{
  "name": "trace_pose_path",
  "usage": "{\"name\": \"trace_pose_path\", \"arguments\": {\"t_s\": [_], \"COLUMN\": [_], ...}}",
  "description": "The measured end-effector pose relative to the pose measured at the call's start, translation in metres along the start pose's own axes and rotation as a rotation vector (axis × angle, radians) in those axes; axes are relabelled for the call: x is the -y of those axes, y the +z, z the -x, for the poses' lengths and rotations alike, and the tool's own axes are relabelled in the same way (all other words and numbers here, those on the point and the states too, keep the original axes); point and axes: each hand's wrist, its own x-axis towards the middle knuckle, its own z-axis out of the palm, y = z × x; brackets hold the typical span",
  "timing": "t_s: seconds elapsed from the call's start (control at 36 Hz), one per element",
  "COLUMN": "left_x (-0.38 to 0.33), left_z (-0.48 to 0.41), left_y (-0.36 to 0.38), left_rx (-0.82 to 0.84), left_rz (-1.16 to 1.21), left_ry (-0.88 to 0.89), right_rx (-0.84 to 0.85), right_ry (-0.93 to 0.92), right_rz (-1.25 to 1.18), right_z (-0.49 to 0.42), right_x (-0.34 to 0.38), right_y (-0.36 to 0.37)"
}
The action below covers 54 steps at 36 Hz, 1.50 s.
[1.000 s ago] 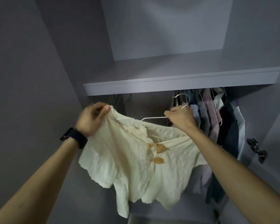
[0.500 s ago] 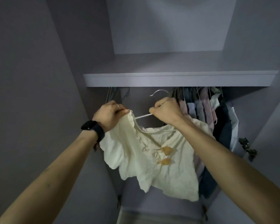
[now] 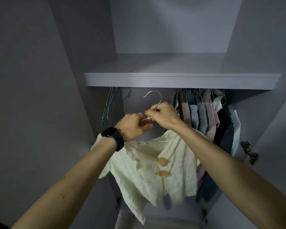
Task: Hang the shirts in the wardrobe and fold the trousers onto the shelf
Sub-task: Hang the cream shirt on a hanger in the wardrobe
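Cream shirt point(image 3: 152, 171) on a hanger point(image 3: 160, 98), mid-wardrobe, just under the shelf point(image 3: 172, 80), not yet hooked. Right hand point(image 3: 163, 115) grip pinches the hook's neck; left hand point(image 3: 132, 126) grip is curled round the hanger arm. The rail is hidden, so the hook may miss it, or the shirt may slide off the tilted hanger. Hung clothes point(image 3: 205, 113) close right.

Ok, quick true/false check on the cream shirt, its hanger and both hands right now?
1. The cream shirt is on a hanger. True.
2. The hanger's hook is over the rail. False: the hook is free in the air below the shelf.
3. The right hand grips the hanger at the base of its hook. True.
4. The left hand hangs idle. False: it holds the hanger's white bar.
5. Hung clothes are right of the shirt, empty hangers left. True.
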Motion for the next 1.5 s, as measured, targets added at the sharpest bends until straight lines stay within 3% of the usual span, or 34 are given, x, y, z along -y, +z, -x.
{"name": "trace_pose_path", "arguments": {"t_s": [0.11,0.17,0.22,0.31,0.53,0.67,0.75,0.86,0.97,1.22,1.33,1.5], "left_x": [-0.007,0.003,0.014,0.023,0.009,0.028,0.037,0.037,0.033,0.036,0.036,0.033], "left_z": [-0.002,0.002,0.006,0.01,0.006,0.006,0.01,0.007,0.007,0.006,0.006,0.003], "left_y": [0.001,0.0,0.0,0.004,0.016,0.016,0.009,0.004,0.006,0.014,0.019,0.032], "left_rx": [-0.052,-0.071,-0.093,-0.088,-0.008,-0.085,-0.116,-0.14,-0.137,-0.104,-0.101,-0.047], "left_rz": [0.079,0.092,0.118,0.095,0.074,-0.011,0.044,0.162,0.152,0.058,0.083,0.104], "left_ry": [-0.023,-0.04,-0.074,-0.111,-0.078,-0.178,-0.195,-0.202,-0.176,-0.178,-0.175,-0.161], "right_rx": [0.006,-0.06,0.038,0.169,-0.119,-0.38,-0.271,-0.088,0.016,-0.312,-0.184,-0.012], "right_ry": [-0.017,0.079,0.221,0.287,0.192,0.084,0.052,0.314,0.381,0.334,0.322,0.069], "right_rz": [-0.373,-0.278,-0.038,-0.05,-0.152,-0.213,-0.004,-0.02,0.073,0.202,0.244,0.27], "right_z": [0.02,0.03,0.039,0.055,0.076,0.087,0.091,0.086,0.091,0.091,0.089,0.086], "right_x": [-0.026,-0.053,-0.085,-0.116,-0.107,-0.113,-0.132,-0.152,-0.169,-0.183,-0.163,-0.135], "right_y": [-0.005,-0.013,-0.018,-0.009,0.023,0.016,0.014,0.012,0.015,0.007,0.014,0.029]}}
